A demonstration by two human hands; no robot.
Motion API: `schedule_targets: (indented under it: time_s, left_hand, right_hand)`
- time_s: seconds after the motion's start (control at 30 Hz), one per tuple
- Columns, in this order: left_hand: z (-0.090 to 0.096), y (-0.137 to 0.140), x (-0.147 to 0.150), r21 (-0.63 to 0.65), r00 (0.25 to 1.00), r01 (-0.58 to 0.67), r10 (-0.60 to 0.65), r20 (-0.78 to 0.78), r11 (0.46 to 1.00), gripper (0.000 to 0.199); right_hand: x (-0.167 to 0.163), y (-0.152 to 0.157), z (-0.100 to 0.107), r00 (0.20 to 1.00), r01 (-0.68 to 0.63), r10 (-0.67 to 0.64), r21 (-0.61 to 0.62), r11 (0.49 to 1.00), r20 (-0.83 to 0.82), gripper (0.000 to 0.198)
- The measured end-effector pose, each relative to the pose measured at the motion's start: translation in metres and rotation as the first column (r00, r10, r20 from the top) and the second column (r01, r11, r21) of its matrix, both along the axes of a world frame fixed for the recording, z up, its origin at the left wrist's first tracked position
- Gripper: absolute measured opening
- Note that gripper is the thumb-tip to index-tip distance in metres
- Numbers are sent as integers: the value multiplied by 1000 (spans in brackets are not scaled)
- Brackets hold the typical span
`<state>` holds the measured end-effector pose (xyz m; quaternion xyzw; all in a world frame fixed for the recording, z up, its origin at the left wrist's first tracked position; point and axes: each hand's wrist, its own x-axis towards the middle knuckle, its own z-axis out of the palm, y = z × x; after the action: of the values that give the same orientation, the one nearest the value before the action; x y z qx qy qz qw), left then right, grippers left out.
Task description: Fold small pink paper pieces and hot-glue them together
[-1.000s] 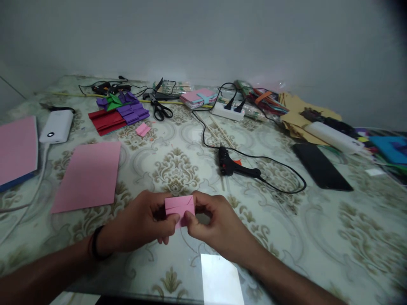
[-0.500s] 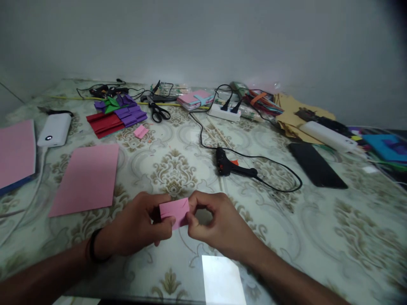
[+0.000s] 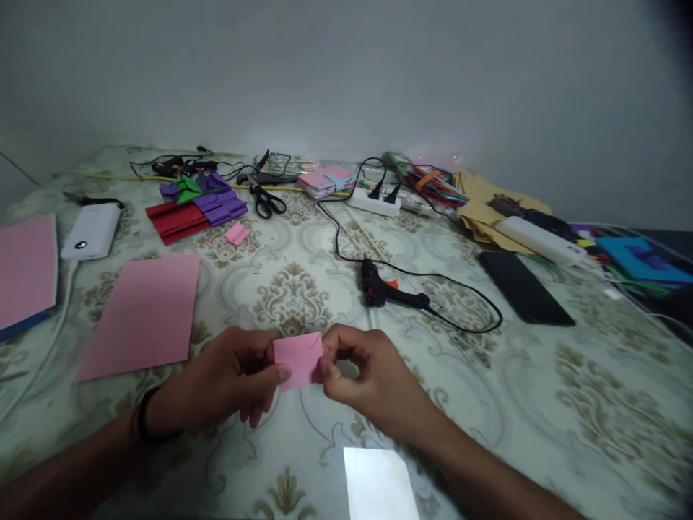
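A small piece of pink paper (image 3: 299, 359), with creases or slits near its edges, is held up above the table between my two hands. My left hand (image 3: 230, 379) pinches its left side, thumb on the face turned to me. At the right edge, the thumb and index finger of my right hand (image 3: 368, 372) are closed on the paper. Just beyond my hands lies a black glue gun (image 3: 393, 289). A white sheet (image 3: 379, 482) rests near the front edge, and a larger pink sheet (image 3: 144, 314) lies to the left.
Scissors (image 3: 265, 198), folded red paper (image 3: 176, 219), purple paper (image 3: 223, 206) and a small pink piece (image 3: 237, 233) lie further back. A power strip (image 3: 375, 202) stands near the wall. A black phone (image 3: 525, 289) lies right, a white power bank (image 3: 92, 230) left. The glue gun's cord loops rightward.
My left thumb has slid left on the pink paper, uncovering more of its face. My right hand still pinches the right edge. The whole view has shifted slightly.
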<state>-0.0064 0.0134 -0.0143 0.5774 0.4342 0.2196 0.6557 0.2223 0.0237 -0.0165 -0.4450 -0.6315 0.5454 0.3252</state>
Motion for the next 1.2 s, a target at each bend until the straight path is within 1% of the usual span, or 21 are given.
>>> schedule_targets:
  time_s: [0.07,0.13,0.2,0.27,0.3,0.33,0.4,0.47,0.53,0.63,0.77,0.83,0.87,0.9,0.93,0.97,1.0,1.03,1.1,1.13,1.2]
  left_hand:
    - [1,0,-2,-19,1000,1,-1,21,1000,38]
    - [3,0,-3,-35,1000,-7,8,25,999,42]
    - [4,0,-3,-83,998,-45,48,46,996,40]
    - [5,1,-2,-143,991,-78,92,96,987,31]
    - [5,2,-2,-164,986,-88,109,125,983,27]
    - [5,2,-1,-169,981,-91,117,152,981,26]
    - [3,3,-1,-138,978,-76,101,182,987,31]
    - [2,3,-2,-101,981,-44,62,183,994,40]
    - [2,2,-4,-85,986,-7,21,165,996,46]
    - [2,-1,-5,-99,991,-16,29,133,995,47]
    - [6,0,-2,-73,993,11,-2,117,997,50]
    - [5,2,0,-49,996,-13,17,84,999,43]
    - [3,2,1,-34,996,-39,41,77,999,35]
    - [0,2,1,-9,994,-69,70,80,998,32]
    - [-4,1,1,28,991,-101,98,93,995,44]
    - [-8,0,1,78,989,-120,112,100,990,62]
    - [-13,-1,1,153,985,-146,130,110,977,70]
    - [-16,-3,1,227,984,-164,144,101,960,66]
    - [-19,-5,1,351,984,-175,173,38,920,46]
    - [-19,-6,1,410,983,-162,182,-9,898,36]
    - [-15,-5,2,509,977,-110,187,-102,854,24]
  right_hand:
    - [1,1,-2,1000,-7,6,-18,1000,-29,7]
    - [1,1,-5,998,-21,20,-15,1000,-66,9]
    - [1,0,-8,991,-8,10,17,1000,-137,8]
    - [0,-2,-10,976,13,6,90,996,-216,24]
    - [0,-3,-11,974,10,24,146,989,-227,29]
    - [1,-4,-11,976,-6,52,212,977,-212,28]
    - [2,-4,-12,987,-61,106,334,941,-120,21]
    - [3,-3,-12,994,-82,103,385,919,-34,18]
    - [4,-2,-11,997,-63,71,376,925,-8,20]
    - [3,-2,-11,999,-40,44,343,938,-4,20]
    - [4,0,-10,999,-41,46,362,931,-5,18]
    - [4,1,-10,999,-36,40,380,924,-3,11]
    - [5,2,-10,1000,-25,27,378,926,0,9]
    - [5,2,-10,1000,-10,9,362,932,5,8]
    - [5,3,-10,1000,10,-12,338,941,2,8]
    - [5,3,-11,999,32,-30,304,952,-10,10]
    - [5,3,-12,999,50,-44,267,963,-26,13]
    - [4,3,-13,998,60,-51,233,971,-46,17]
    - [4,2,-14,996,57,-40,200,978,-84,21]
    - [4,2,-14,995,47,-28,203,978,-93,21]
    - [4,1,-14,995,32,-11,228,973,-95,20]
